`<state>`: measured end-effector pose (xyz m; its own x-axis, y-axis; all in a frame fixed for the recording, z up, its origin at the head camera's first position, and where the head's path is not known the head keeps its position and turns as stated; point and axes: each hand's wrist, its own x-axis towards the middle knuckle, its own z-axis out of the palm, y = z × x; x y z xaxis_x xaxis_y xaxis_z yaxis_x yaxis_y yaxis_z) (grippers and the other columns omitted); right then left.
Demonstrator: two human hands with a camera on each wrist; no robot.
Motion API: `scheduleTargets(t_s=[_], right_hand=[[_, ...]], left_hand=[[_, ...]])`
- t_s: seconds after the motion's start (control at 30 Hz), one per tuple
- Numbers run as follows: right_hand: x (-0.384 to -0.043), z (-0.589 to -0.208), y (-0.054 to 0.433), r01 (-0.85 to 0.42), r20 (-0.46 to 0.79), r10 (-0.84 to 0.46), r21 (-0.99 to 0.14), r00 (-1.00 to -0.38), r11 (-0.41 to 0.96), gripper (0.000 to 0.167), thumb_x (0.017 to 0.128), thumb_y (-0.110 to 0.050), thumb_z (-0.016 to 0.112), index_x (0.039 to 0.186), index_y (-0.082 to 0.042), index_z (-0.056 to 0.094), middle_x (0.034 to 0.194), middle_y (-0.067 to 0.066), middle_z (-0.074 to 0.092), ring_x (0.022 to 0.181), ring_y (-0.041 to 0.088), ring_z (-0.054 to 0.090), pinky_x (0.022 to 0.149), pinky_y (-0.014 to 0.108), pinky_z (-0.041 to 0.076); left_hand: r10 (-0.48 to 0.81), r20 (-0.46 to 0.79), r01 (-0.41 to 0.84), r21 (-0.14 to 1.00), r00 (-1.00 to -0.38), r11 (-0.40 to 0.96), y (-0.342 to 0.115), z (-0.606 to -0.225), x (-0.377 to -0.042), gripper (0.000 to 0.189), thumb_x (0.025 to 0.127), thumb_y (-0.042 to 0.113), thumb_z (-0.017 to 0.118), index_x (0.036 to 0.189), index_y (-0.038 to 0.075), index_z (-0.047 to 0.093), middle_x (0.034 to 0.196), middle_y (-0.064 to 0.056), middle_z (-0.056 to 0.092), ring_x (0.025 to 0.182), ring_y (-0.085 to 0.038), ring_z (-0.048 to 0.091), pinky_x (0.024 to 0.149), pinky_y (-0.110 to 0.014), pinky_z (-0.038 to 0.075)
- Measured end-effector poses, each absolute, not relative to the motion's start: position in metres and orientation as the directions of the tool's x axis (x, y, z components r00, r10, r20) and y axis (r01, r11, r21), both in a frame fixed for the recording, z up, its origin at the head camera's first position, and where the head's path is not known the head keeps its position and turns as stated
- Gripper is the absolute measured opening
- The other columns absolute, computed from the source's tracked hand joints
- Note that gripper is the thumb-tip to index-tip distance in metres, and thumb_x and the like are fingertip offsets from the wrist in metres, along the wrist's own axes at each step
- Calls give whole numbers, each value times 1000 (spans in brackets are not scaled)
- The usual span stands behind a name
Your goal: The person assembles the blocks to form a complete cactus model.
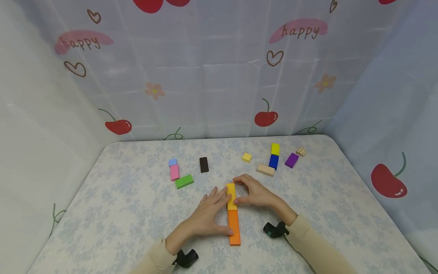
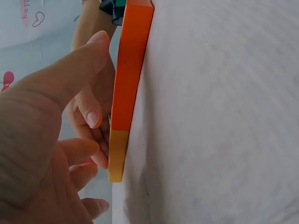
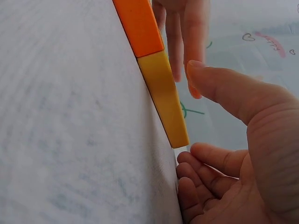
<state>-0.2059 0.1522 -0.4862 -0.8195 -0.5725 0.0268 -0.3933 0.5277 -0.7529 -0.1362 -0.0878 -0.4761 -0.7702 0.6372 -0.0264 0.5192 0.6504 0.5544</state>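
In the lower middle of the head view we see the yellow block (image 3: 166, 100) and the orange block (image 1: 234, 224), lying flat and end to end in one straight strip, the orange one nearer to the bottom edge. We judge them to be light and stiff, perhaps of painted wood; the smooth faces may slide a little under the fingers, but we do not expect that they break easily. Because they are so low, we would take each block by its two long sides, near its middle, or push gently at the free ends to keep the line straight. The left hand (image 1: 208, 215) is spread wide, its thumb above the orange block and its fingertips beside the yellow one, and it has hold of nothing. The right hand (image 1: 256, 193) is bent in a loose curve, thumb near the long side and fingers near the far end of the yellow block; we see no grip, though light contact we cannot tell. Farther out on the table (image 1: 137, 213), we find the green block (image 1: 184, 182) and the pink block (image 1: 174, 172) left of centre, the dark brown block (image 1: 203, 164) near the centre, and the purple block (image 1: 292, 160) to the right.
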Motion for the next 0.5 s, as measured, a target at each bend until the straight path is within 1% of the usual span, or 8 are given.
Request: scheduleTargets(t_s=[0.13,0.23,0.37,0.5], right_hand=[[-207,-486,152,-386,20,-569,-755,-822,531,69,81,-37,79,136,-6,52,132,9,55,121,25,51,106,49,41],[-207,-485,152,-382,16,-568,-756,-823,532,69,82,-37,79,136,-6,51,133,9,55,122,25,52,106,49,42],[-207,-482,153,-374,16,-560,-760,-829,532,69,82,-35,79,138,-6,50,133,9,55,119,25,52,101,46,45],[-211,-475,156,-369,35,-531,-758,-847,538,68,84,-31,78,140,-5,49,133,11,55,118,26,53,98,45,48]], left_hand=[[650,-51,527,539,-758,657,-88,-479,-137,97,77,63,72,154,18,33,165,-3,13,152,-38,4,113,-71,10],[657,-58,533,534,-752,657,-88,-481,-138,96,79,63,71,154,18,33,165,-3,14,151,-39,7,112,-72,9],[660,-53,539,530,-749,654,-88,-483,-138,95,79,62,70,154,17,33,165,-2,15,151,-39,10,111,-73,8],[657,-62,533,531,-751,659,-87,-482,-138,95,79,62,71,154,18,32,165,-2,15,151,-37,10,112,-72,7]])
